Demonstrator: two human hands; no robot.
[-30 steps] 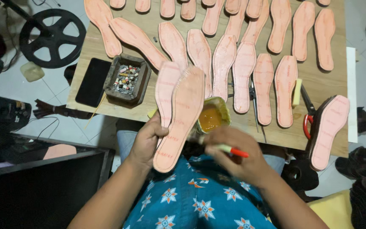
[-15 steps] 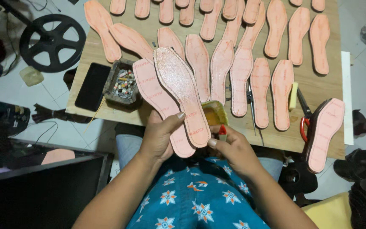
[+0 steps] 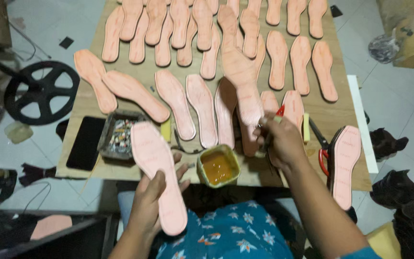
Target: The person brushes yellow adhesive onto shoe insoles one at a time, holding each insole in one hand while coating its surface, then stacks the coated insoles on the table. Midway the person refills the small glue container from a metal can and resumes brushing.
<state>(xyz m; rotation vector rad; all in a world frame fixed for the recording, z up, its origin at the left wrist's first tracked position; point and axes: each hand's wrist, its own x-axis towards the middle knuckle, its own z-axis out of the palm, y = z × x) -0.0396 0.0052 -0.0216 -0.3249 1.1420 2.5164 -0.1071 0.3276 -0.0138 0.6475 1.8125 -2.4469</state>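
Pink insole (image 3: 158,177) sits in left hand (image 3: 152,201), fingers curled on its edge, just below the board w/ glue tin (image 3: 218,166) beside. Right hand (image 3: 281,141) pinches another insole (image 3: 245,84) plus a brush, over the rows. Best to lay it flat in a free gap, no overlap, glue side up.

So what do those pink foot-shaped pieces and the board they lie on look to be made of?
The insole in the left hand looks like thin pressed fibreboard or stiff paperboard: flat, matte salmon pink, faintly speckled, cleanly cut edges. It could also be a foam sheet; the look leaves that open. The work board seems to be plywood: pale brown, unfinished, with visible grain. The left hand holds the insole against its palm.
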